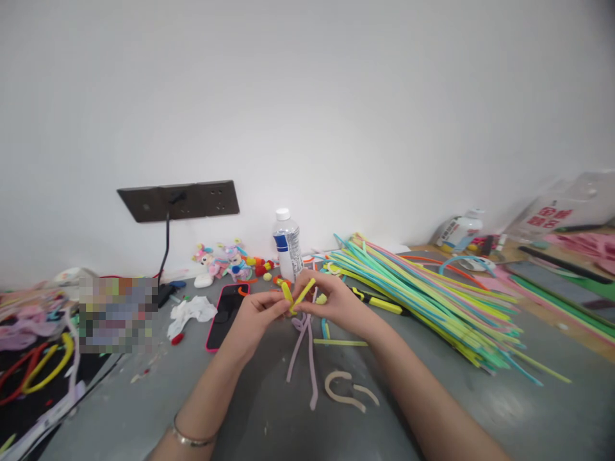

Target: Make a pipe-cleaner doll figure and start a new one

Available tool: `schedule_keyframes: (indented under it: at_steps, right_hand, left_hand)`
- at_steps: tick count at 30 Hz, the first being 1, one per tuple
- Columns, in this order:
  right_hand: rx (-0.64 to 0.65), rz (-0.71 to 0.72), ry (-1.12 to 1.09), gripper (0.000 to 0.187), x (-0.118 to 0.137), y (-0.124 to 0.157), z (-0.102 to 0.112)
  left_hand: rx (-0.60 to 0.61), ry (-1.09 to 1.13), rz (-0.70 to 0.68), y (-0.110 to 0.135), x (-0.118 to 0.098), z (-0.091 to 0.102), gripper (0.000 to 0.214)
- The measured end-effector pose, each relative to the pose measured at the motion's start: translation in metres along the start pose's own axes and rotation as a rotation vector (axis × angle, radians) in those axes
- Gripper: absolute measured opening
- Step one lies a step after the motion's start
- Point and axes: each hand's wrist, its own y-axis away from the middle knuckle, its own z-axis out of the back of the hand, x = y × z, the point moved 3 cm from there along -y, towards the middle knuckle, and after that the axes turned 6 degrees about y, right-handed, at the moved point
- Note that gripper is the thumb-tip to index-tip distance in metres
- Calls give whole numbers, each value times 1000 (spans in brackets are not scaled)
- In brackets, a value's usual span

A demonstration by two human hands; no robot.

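Note:
My left hand (257, 315) and my right hand (332, 302) meet above the middle of the grey table (269, 410). Both pinch a short yellow pipe cleaner (304, 292), bent so that two ends point upward in a V. Pale purple pipe cleaners (311, 368) hang or lie just below my fingers; whether my hands touch them, I cannot tell. Nearer to me on the table are curved beige pipe-cleaner pieces (331, 392). A straight yellow-green piece (341, 342) lies beside my right wrist.
To the right spreads a big bundle of coloured pipe cleaners (423, 301), with a yellow-and-black tool (384, 302) against it. A bottle (287, 246) stands behind my hands. On the left are a pink-edged phone (229, 317), crumpled tissue (189, 314), small figurines (221, 261) and a cable (166, 246).

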Motion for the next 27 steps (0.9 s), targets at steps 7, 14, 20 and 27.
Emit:
schedule_keyframes:
  at_steps: [7, 14, 20, 27]
  right_hand:
    - [90, -66, -48, 22, -4, 2, 3]
    - [137, -99, -101, 21, -2, 3, 6]
    - [99, -29, -19, 22, -8, 1, 7]
    - [77, -36, 24, 21, -8, 2, 9]
  left_hand:
    - [92, -65, 83, 1, 7, 0, 27]
    - [17, -14, 62, -1, 9, 2, 28]
    - [-155, 172, 75, -2, 12, 3, 33]
    - [-39, 40, 106, 0, 9, 0, 30]
